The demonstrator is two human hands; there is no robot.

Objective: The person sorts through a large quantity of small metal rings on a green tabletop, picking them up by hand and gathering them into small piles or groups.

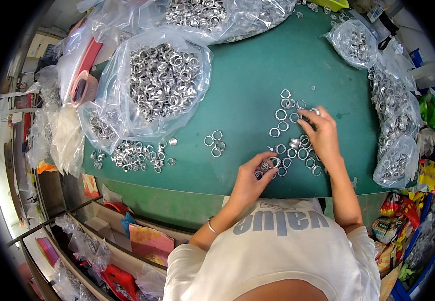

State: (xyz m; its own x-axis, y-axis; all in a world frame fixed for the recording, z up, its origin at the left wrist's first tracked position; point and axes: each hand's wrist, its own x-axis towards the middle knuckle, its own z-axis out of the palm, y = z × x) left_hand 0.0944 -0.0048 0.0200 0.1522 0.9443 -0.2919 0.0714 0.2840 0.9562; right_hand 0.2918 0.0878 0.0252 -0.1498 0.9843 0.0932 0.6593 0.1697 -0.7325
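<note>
Several small silver metal rings (283, 134) lie scattered on the green table (257, 70) in front of me. My left hand (255, 176) rests near the table's front edge with its fingers closed around a few rings (268, 164). My right hand (321, 133) lies flat over the right side of the loose rings, its fingertips pinching one ring (315, 111). A small group of three rings (215, 143) sits apart to the left.
A big clear bag of rings (163, 80) stands at the left, with spilled rings (136, 155) in front. More bags line the back (217, 15) and right edge (393, 125). Shelves with red items (122, 278) lie below left.
</note>
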